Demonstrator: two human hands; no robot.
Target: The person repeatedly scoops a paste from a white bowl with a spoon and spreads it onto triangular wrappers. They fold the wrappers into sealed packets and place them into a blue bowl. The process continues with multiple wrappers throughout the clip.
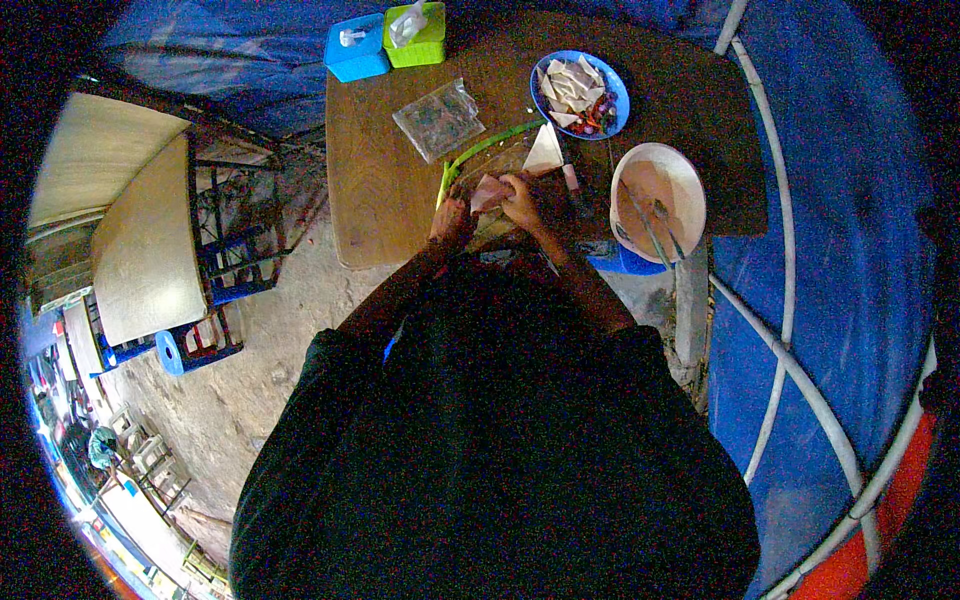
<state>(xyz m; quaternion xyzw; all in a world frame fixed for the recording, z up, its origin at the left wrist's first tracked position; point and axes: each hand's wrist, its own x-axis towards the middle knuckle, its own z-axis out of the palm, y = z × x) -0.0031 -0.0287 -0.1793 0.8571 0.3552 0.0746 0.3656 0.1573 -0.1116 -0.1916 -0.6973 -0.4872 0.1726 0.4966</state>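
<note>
My right hand point(521, 204) is closed on a pale pink piece point(490, 193), too blurred to name, at the table's near edge. Against the other side of that piece is my left hand point(453, 224), its fingers curled and partly hidden. Just beyond my hands, a long green onion stalk point(492, 146) curves over what looks like a round cutting board point(510, 160). A white triangular shape point(545, 150) lies to the right of the stalk; whether it is a blade or a slice I cannot tell. Beside it is a small pale handle-like thing point(570, 177).
On the wooden table point(370, 190) are a blue bowl point(625, 112) of white slices and red-purple pieces, a clear plastic bag point(438, 120), a blue box point(357, 60) and a green box point(425, 50). At right stands a pale basin point(640, 165) with metal utensils point(660, 225).
</note>
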